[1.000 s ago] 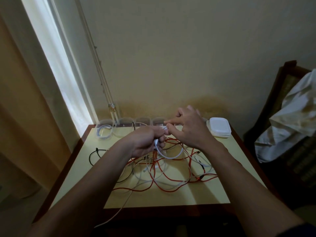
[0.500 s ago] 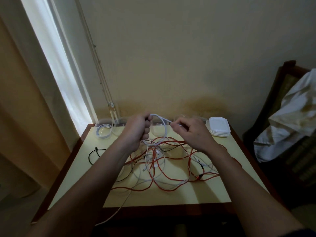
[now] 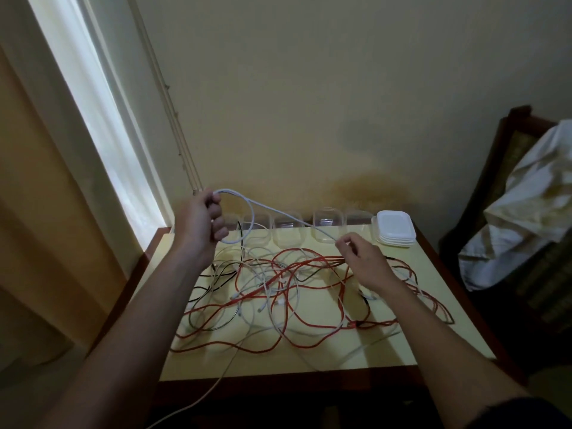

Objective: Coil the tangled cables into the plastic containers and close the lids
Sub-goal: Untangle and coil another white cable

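Note:
A tangle of red, white and black cables (image 3: 288, 292) lies spread over the yellow table (image 3: 433, 305). My left hand (image 3: 199, 221) is raised above the table's back left part, closed on a loop of a white cable (image 3: 252, 212). That cable runs taut down to the right, where my right hand (image 3: 362, 258) pinches it between thumb and fingers. A row of clear plastic containers (image 3: 328, 226) stands along the wall behind the tangle. A stack of white lids (image 3: 394, 227) sits at the back right corner.
One white cable (image 3: 198, 400) hangs off the table's front edge. A window and curtain are at the left. A dark wooden chair with a pale cloth (image 3: 526, 212) stands right of the table.
My hands have drawn apart: the left rose and moved left with the white loop, the right slid down and right along the cable, pulling it taut out of the tangle.

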A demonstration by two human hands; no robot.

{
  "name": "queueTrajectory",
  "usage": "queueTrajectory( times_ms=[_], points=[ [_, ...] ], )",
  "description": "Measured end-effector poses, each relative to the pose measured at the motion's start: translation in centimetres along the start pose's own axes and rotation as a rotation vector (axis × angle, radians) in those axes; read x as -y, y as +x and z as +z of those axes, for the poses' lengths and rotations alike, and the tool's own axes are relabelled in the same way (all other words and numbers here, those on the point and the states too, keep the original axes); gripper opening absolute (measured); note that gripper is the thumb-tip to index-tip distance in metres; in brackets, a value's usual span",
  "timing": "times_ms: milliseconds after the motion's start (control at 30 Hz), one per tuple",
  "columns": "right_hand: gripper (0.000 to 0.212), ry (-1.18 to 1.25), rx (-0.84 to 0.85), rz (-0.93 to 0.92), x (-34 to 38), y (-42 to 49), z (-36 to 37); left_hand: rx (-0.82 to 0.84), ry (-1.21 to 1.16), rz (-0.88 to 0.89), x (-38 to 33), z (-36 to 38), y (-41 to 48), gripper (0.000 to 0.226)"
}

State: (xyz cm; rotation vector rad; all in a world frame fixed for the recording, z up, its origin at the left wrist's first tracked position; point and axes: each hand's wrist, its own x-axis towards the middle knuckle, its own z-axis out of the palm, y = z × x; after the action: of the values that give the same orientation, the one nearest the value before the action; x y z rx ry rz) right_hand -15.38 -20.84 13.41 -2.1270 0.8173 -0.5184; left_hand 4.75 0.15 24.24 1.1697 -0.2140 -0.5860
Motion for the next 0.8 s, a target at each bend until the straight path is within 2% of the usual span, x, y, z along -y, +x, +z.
queueTrajectory(
  times_ms=[133, 233, 333, 433, 533, 700, 800],
  points=[
    [0.026, 0.105, -0.076, 0.004, 2.0, 0.9, -0.3, 0.107, -0.009, -0.099, 1.0, 0.2, -0.1, 0.026],
    [0.031, 0.063, -0.076, -0.060, 4.6, 1.5, -1.4, 0.160, -0.055, -0.185, 1.3, 0.9, -0.5, 0.025],
    [0.035, -0.078, -0.081, -0.109, 6.8, 2.4, -2.0, 0.184, -0.202, -0.233, 1.3, 1.9, -0.9, 0.025],
    [0.034, -0.336, 0.019, -0.148, 8.3, 3.0, -1.7, 0.169, -0.222, -0.110, 1.3, 2.8, -0.5, 0.023],
    [0.035, -0.488, 0.173, -0.266, 9.4, 2.4, -1.2, 0.131, 0.019, 0.062, 1.3, 3.2, 0.1, 0.022],
    [0.034, -0.267, 0.176, -0.442, 11.1, 1.6, -1.5, 0.169, 0.624, 0.264, 2.4, 3.1, 0.0, 0.027],
    [0.033, -0.163, 0.132, -0.489, 11.7, 1.6, -1.8, 0.332, 0.750, 0.236, 3.1, 3.1, -0.5, 0.030]
  ],
)
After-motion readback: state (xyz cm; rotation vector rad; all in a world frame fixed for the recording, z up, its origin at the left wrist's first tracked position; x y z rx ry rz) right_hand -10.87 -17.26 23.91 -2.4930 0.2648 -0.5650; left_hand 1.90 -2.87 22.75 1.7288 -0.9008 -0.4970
